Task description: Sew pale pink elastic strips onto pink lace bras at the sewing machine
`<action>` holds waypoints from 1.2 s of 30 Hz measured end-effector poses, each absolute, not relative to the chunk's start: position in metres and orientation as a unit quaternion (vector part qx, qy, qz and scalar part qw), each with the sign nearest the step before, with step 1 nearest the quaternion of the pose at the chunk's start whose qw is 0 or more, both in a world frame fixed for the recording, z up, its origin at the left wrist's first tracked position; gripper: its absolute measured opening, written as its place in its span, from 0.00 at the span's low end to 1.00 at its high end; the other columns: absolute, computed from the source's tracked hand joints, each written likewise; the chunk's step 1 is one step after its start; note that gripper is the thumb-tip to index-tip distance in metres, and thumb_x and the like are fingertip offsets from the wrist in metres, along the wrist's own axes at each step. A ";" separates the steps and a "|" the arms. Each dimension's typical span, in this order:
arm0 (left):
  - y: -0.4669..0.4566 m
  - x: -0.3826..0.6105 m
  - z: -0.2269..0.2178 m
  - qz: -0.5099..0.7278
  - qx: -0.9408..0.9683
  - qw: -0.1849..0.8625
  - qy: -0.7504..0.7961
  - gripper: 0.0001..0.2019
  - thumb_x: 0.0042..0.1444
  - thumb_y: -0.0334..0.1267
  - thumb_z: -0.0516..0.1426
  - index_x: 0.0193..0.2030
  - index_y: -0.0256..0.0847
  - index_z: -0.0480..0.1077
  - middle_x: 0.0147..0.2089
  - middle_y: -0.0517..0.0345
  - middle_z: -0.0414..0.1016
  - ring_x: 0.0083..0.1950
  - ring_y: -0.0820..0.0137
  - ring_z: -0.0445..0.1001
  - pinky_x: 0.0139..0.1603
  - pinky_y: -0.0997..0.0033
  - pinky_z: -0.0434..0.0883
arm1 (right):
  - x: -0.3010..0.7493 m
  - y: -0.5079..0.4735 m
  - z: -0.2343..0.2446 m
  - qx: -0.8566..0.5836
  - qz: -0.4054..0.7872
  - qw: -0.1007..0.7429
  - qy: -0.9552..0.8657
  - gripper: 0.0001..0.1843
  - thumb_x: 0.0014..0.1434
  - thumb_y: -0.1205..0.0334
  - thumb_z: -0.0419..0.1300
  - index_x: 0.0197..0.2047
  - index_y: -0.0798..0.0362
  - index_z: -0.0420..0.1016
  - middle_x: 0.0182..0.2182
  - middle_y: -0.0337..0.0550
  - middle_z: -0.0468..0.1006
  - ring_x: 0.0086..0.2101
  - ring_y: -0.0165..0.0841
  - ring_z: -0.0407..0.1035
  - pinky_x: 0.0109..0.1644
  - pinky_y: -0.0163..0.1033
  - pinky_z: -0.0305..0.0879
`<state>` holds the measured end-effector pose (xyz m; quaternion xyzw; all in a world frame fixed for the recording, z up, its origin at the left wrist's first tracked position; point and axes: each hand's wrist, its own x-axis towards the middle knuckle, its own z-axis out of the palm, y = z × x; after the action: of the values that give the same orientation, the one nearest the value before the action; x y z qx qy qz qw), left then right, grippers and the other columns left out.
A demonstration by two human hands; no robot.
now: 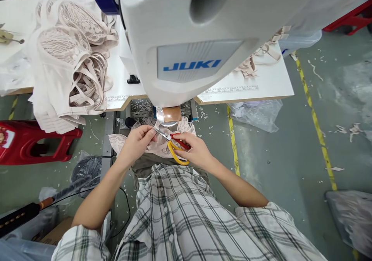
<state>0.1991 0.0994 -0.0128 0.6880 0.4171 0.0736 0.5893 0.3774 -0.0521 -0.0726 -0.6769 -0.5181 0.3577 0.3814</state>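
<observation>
Below the sewing machine (pixel 186 40), the left hand (pixel 136 141) pinches a lace garment (pixel 158 145) in closed fingers, and the right hand (pixel 196 150) grips yellow-handled scissors (pixel 174 146) — blades at the lace. Finished lace pieces (pixel 69 63) pile on the white table (pixel 261 84); a clear plastic bag (pixel 255 114) lies on the scrap-strewn green floor (pixel 276 156) — 1 red stool (pixel 31 143) stands left.

both forearms angled inward, left hand (pixel 136 141) pinched at the fingers, right hand (pixel 195 149) curled closed
</observation>
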 end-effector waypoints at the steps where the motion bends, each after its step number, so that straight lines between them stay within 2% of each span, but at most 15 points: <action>1: 0.099 0.199 -0.013 0.074 0.691 0.587 0.416 0.16 0.65 0.47 0.53 0.29 0.40 0.70 0.29 0.60 0.71 0.27 0.74 0.64 0.30 0.74 0.63 | 0.378 -0.054 -0.073 -0.681 0.361 0.379 -0.512 0.21 0.56 0.57 0.66 0.54 0.45 0.75 0.48 0.44 0.80 0.41 0.37 0.76 0.44 0.42 0.73; 5: 0.100 0.200 -0.016 0.095 0.698 0.577 0.414 0.16 0.65 0.48 0.54 0.31 0.41 0.71 0.30 0.59 0.72 0.29 0.73 0.66 0.31 0.74 0.64 | 0.380 -0.064 -0.076 -0.697 0.363 0.386 -0.483 0.21 0.58 0.57 0.65 0.55 0.43 0.77 0.45 0.42 0.81 0.34 0.33 0.74 0.39 0.40 0.72; 9: 0.103 0.201 -0.016 0.134 0.715 0.543 0.418 0.12 0.64 0.45 0.55 0.36 0.42 0.75 0.36 0.56 0.78 0.36 0.69 0.73 0.37 0.73 0.68 | 0.393 -0.080 -0.080 -0.716 0.343 0.386 -0.470 0.20 0.57 0.57 0.65 0.54 0.44 0.78 0.41 0.42 0.82 0.30 0.31 0.71 0.34 0.39 0.70; 13: 0.107 0.196 -0.018 0.161 0.791 0.434 0.400 0.11 0.64 0.42 0.54 0.40 0.41 0.76 0.37 0.56 0.80 0.36 0.70 0.75 0.36 0.74 0.67 | 0.427 -0.093 -0.079 -0.734 0.319 0.325 -0.504 0.18 0.56 0.57 0.65 0.51 0.44 0.79 0.38 0.41 0.81 0.28 0.32 0.70 0.32 0.38 0.67; 17: 0.111 0.196 -0.020 0.149 0.848 0.327 0.390 0.13 0.64 0.41 0.53 0.52 0.41 0.72 0.34 0.58 0.79 0.32 0.70 0.74 0.34 0.74 0.65 | 0.483 -0.069 -0.075 -0.821 0.213 0.271 -0.455 0.18 0.57 0.51 0.64 0.50 0.48 0.77 0.35 0.43 0.81 0.29 0.35 0.71 0.32 0.39 0.65; 20: 0.121 0.200 -0.017 0.076 0.864 0.348 0.357 0.13 0.65 0.41 0.50 0.49 0.43 0.72 0.36 0.57 0.80 0.32 0.70 0.74 0.33 0.74 0.65 | 0.535 -0.025 -0.072 -0.860 0.119 0.252 -0.428 0.20 0.58 0.50 0.62 0.51 0.51 0.76 0.38 0.47 0.81 0.34 0.39 0.73 0.36 0.42 0.65; 23: 0.135 0.198 -0.017 0.000 0.879 0.377 0.292 0.14 0.67 0.39 0.48 0.52 0.42 0.70 0.38 0.57 0.80 0.35 0.69 0.77 0.35 0.74 0.68 | 0.565 0.013 -0.064 -0.849 0.070 0.216 -0.478 0.20 0.61 0.56 0.60 0.53 0.56 0.76 0.49 0.58 0.79 0.46 0.46 0.73 0.47 0.47 0.66; 26: 0.146 0.188 -0.024 -0.005 0.910 0.311 0.273 0.13 0.67 0.37 0.47 0.53 0.41 0.69 0.38 0.55 0.80 0.38 0.66 0.78 0.38 0.71 0.70 | 0.542 0.015 -0.049 -0.814 0.044 0.257 -0.519 0.20 0.63 0.57 0.58 0.54 0.60 0.75 0.54 0.64 0.75 0.53 0.50 0.70 0.55 0.52 0.64; 27: 0.146 0.185 -0.029 0.007 0.918 0.279 0.280 0.13 0.68 0.37 0.47 0.50 0.40 0.70 0.37 0.53 0.80 0.39 0.65 0.77 0.39 0.68 0.71 | 0.523 0.006 -0.044 -0.801 0.068 0.304 -0.512 0.20 0.63 0.55 0.59 0.53 0.58 0.76 0.52 0.62 0.78 0.50 0.48 0.72 0.53 0.51 0.66; 29: 0.141 0.183 -0.039 0.033 0.929 0.232 0.287 0.11 0.67 0.35 0.48 0.43 0.40 0.72 0.39 0.49 0.78 0.43 0.61 0.75 0.45 0.61 0.70 | 0.475 -0.020 -0.037 -0.699 0.247 0.387 -0.548 0.13 0.62 0.54 0.61 0.46 0.51 0.79 0.41 0.50 0.82 0.40 0.40 0.76 0.43 0.44 0.72; 31: 0.131 0.189 -0.049 0.044 0.940 0.209 0.265 0.11 0.66 0.35 0.50 0.36 0.39 0.71 0.41 0.46 0.76 0.46 0.59 0.73 0.51 0.55 0.68 | 0.424 -0.047 -0.035 -0.493 0.474 0.343 -0.644 0.09 0.62 0.56 0.62 0.44 0.45 0.80 0.37 0.41 0.82 0.36 0.34 0.77 0.40 0.39 0.74; 32: 0.125 0.193 -0.052 0.044 0.947 0.201 0.247 0.11 0.66 0.35 0.50 0.34 0.39 0.70 0.40 0.46 0.75 0.47 0.58 0.72 0.52 0.54 0.68 | 0.402 -0.057 -0.036 -0.406 0.534 0.304 -0.677 0.10 0.62 0.56 0.62 0.46 0.43 0.80 0.38 0.39 0.82 0.37 0.33 0.77 0.41 0.38 0.74; 34: 0.116 0.201 -0.053 0.049 0.964 0.168 0.198 0.12 0.67 0.36 0.50 0.32 0.40 0.68 0.36 0.48 0.73 0.43 0.59 0.70 0.50 0.54 0.67 | 0.368 -0.068 -0.044 -0.343 0.557 0.267 -0.708 0.13 0.62 0.56 0.63 0.49 0.44 0.79 0.41 0.39 0.82 0.40 0.34 0.77 0.44 0.38 0.74; 36: 0.111 0.207 -0.047 0.067 0.980 0.114 0.147 0.14 0.69 0.37 0.48 0.31 0.40 0.66 0.33 0.50 0.70 0.38 0.61 0.68 0.44 0.56 0.67 | 0.351 -0.068 -0.058 -0.432 0.504 0.277 -0.695 0.15 0.62 0.54 0.63 0.51 0.46 0.77 0.44 0.44 0.81 0.43 0.38 0.77 0.46 0.42 0.74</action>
<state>0.2070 0.1108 -0.0474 0.9803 0.1466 0.0665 0.1143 0.3508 -0.0677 -0.0579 -0.4317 -0.6946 0.5045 0.2769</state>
